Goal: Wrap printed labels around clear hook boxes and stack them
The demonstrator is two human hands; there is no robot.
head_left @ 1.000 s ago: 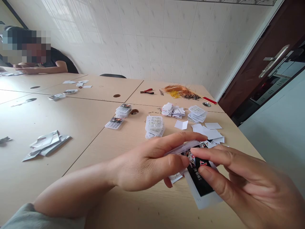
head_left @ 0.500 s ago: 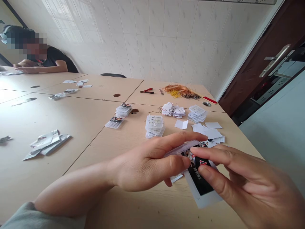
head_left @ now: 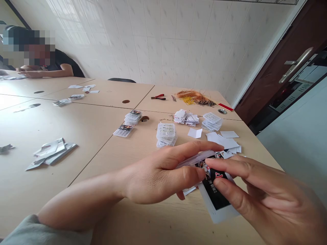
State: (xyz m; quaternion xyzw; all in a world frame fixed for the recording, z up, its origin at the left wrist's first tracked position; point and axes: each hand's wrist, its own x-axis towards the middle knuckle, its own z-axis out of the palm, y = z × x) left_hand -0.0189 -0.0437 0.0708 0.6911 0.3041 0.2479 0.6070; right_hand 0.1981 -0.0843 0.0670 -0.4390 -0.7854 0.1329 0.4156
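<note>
A small clear plastic box (head_left: 217, 216) is held above the table near its front. My left hand (head_left: 163, 173) grips it from the left, thumb on top and forefinger along its far edge. Against the box lies a black printed card (head_left: 217, 197) with red and white lettering. My right hand (head_left: 258, 190) pinches the card's right part between thumb and fingers. How far the card sits inside the box is hidden by my fingers.
Beyond my hands stand stacked clear boxes (head_left: 166, 131), piles of white cards (head_left: 186, 117) and loose white cards (head_left: 227, 141). Pliers (head_left: 158, 97) and copper-coloured wire strands (head_left: 191, 95) lie farther back. Silvery packets (head_left: 52, 151) are at left. A co-worker (head_left: 58, 66) sits far left.
Hardly anything differs. Both hands keep their hold on the box and card, and the view has shifted very slightly.
</note>
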